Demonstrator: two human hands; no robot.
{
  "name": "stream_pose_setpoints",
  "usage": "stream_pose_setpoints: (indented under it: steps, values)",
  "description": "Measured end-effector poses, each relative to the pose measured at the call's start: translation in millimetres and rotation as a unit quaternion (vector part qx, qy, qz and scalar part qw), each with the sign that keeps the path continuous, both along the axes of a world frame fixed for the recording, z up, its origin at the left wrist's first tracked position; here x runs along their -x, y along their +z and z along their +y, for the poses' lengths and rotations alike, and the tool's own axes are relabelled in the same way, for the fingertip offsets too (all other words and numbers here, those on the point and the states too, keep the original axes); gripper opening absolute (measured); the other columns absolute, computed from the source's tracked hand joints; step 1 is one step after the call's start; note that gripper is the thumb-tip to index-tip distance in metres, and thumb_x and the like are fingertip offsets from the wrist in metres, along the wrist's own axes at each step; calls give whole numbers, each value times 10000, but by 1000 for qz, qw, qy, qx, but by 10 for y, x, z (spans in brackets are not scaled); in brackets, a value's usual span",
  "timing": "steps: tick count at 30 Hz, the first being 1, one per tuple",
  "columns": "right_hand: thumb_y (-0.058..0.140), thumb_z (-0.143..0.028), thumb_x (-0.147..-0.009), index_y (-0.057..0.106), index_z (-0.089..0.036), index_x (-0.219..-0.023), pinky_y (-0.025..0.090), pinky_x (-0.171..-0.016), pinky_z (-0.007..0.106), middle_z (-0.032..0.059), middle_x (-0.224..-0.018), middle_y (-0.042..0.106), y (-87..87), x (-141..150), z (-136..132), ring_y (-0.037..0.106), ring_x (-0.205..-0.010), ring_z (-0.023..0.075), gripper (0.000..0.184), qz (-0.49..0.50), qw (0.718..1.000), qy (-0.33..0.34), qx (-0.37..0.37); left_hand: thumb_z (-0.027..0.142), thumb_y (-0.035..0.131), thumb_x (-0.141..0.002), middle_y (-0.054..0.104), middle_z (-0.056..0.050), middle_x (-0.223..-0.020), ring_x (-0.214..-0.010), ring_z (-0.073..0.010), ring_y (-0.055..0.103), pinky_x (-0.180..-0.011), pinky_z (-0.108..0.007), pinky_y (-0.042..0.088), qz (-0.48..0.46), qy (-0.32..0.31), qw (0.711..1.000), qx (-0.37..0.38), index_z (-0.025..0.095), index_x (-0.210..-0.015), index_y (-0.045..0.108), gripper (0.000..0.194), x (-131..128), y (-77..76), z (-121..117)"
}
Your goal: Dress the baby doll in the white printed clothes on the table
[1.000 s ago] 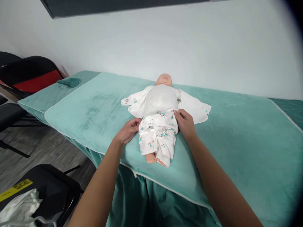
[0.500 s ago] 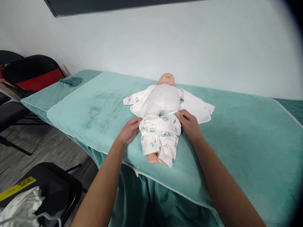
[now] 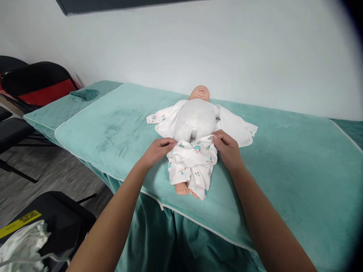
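A baby doll [image 3: 195,119] with a grey-white cloth body lies on its back, head toward the wall and feet toward me. Its white printed jacket [image 3: 232,124] is spread open, sleeves out to both sides. White baby pants [image 3: 195,162] with a teal print cover the lower legs, bunched below the crotch; the toes stick out at the hems. My left hand [image 3: 157,151] pinches the waistband at its left edge. On the opposite edge, my right hand [image 3: 227,147] grips the waistband between thumb and fingers.
The doll rests on a bed with a teal plush cover [image 3: 283,181], its far side against a white wall [image 3: 241,53]. Black folding chairs [image 3: 36,81] stand at the left. On the nearest chair [image 3: 68,211] lie crumpled white cloth [image 3: 25,241] and a pale cord.
My left hand has moved up and inward along the waistband, raising that side slightly. My right hand keeps its hold in nearly the same place. The view has shifted slightly.
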State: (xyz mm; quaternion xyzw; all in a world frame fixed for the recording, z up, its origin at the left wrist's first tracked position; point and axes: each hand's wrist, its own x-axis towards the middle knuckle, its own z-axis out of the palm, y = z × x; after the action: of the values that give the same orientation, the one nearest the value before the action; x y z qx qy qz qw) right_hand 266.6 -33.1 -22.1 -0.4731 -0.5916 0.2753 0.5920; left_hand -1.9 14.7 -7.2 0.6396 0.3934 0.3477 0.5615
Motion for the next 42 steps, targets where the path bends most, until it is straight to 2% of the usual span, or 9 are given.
stream_pose_setpoints:
  steps: [4,7,14,18,21,29,35,37,42]
  values:
    - [590,-472,-915,546,-230,-703,412,-709,310,-5,-723,514,-2,-1,-23,471,-736,168,326,18,999,-18,47,321,783,-772,633,-51,-949,-923,-193,562,-819,-280,421,95,-39,985,-140,202,-771,758,121,-38,345,-80]
    - [583,-505,-904,538,-227,-693,405,-680,298,-10,-692,489,9,6,-29,449,-711,162,352,18,997,-32,66,268,815,-724,643,-60,-1051,-1041,-222,561,-915,-290,424,100,-46,981,-157,215,-723,743,90,-67,504,-123]
    - [574,-510,-912,551,-229,-723,405,-689,299,-15,-699,494,1,16,-29,446,-697,158,340,31,998,-21,60,369,704,-850,694,-48,-805,-722,-180,557,-648,-279,372,114,-57,988,-85,180,-809,786,210,-356,669,-131]
    - [581,-511,-915,555,-227,-731,399,-696,294,-16,-712,500,-4,8,-33,447,-704,156,339,37,998,-11,53,244,805,-718,675,-29,-758,-692,-172,558,-605,-274,355,167,-120,972,-112,180,-743,770,77,-458,735,-107]
    - [576,-521,-919,545,-225,-726,385,-680,293,-22,-693,472,7,3,-43,427,-685,150,355,31,998,-9,52,286,812,-718,618,-13,-686,-611,-141,502,-559,-268,321,148,-85,981,-87,175,-730,733,138,-426,775,-117]
    - [581,-531,-924,491,-213,-668,335,-638,287,-36,-652,421,-26,-15,16,387,-668,138,418,4,994,-66,84,477,795,-743,508,24,-631,-554,-92,408,-533,-251,253,120,46,990,-54,181,-761,619,345,-179,525,156]
    - [557,-549,-937,471,-214,-672,331,-621,281,-48,-624,420,-49,7,39,394,-655,134,436,5,989,-105,106,482,773,-769,596,10,-751,-686,-112,487,-645,-253,356,132,-127,981,67,173,-833,681,329,116,371,322]
    - [554,-545,-942,488,-216,-695,338,-625,281,-48,-631,438,-46,8,27,409,-658,135,417,2,990,-91,106,482,746,-800,614,5,-786,-719,-124,511,-677,-264,383,136,-141,978,67,176,-857,684,317,173,327,334]
    - [561,-471,-950,554,-227,-812,417,-728,302,-23,-763,522,-65,-54,31,495,-752,159,281,-43,993,-8,111,443,778,-774,641,-74,-1236,-1155,-225,579,-958,-326,434,7,21,997,-78,183,-824,660,291,36,122,444]
